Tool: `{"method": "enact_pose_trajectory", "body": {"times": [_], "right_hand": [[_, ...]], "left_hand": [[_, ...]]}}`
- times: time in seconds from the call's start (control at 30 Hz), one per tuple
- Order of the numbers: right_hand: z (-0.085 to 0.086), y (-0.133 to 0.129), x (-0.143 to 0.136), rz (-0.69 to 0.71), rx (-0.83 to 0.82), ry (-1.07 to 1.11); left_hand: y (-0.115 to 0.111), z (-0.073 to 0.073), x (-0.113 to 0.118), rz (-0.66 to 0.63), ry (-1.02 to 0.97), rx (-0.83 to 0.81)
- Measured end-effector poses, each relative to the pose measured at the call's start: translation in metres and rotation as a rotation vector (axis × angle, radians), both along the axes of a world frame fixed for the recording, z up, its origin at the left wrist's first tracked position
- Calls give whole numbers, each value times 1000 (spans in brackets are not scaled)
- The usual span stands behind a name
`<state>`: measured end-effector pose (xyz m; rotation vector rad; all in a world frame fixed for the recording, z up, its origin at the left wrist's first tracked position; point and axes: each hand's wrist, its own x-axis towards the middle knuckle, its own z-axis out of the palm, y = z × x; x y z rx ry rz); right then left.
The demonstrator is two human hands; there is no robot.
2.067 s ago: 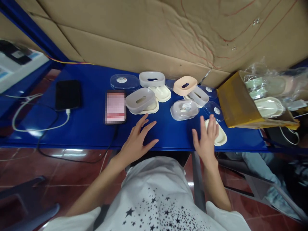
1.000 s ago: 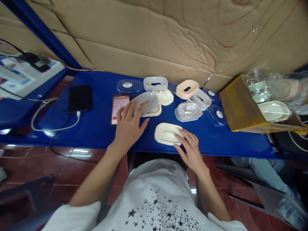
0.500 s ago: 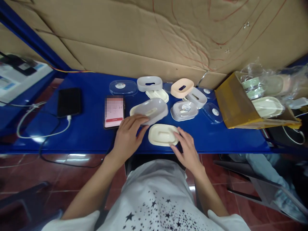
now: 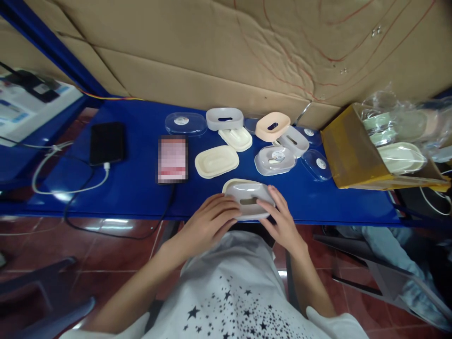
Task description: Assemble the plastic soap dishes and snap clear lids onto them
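Note:
A grey oval soap dish (image 4: 247,189) with a slot in its floor lies near the table's front edge, over a cream oval base (image 4: 226,186) that shows only at its upper left. My left hand (image 4: 217,217) grips the dish's left end, thumb and fingers at the rim. At the right end, my right hand (image 4: 277,212) holds it too, with fingertips reaching inside. Another cream base (image 4: 216,161) rests just beyond my left hand. Behind the dish stands a grey dish under a clear lid (image 4: 275,160) with a round sticker.
A peach dish (image 4: 272,126), grey dishes (image 4: 224,118) and clear lids (image 4: 185,123) lie at the back. A phone (image 4: 173,159) and a black device (image 4: 107,142) with a white cable are left. On the right stands a cardboard box (image 4: 356,160) with wrapped parts.
My left hand has brought the grey dish right and nearer, from the farther cream base onto the front one. My right hand has moved from that base onto the dish's right end.

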<state>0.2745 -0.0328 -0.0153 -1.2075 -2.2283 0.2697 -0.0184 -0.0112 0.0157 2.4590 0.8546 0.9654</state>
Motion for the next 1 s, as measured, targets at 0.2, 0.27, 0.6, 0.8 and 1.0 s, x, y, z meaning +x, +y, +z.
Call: {"method": "enact_pose_trajectory", "body": {"times": [0.2, 0.27, 0.6, 0.8, 1.0], "right_hand": [[6, 9, -1, -18, 34, 67], [6, 10, -3, -35, 54, 69], [2, 5, -9, 5, 47, -124], [2, 5, -8, -62, 71, -95], [-3, 5, -11, -90, 83, -49]], "left_hand": [[19, -14, 1, 52, 20, 27], [22, -16, 0, 88, 51, 2], [15, -22, -13, 123, 118, 1], [61, -4, -14, 458, 227, 33], [94, 7, -6, 474, 406, 59]]}}
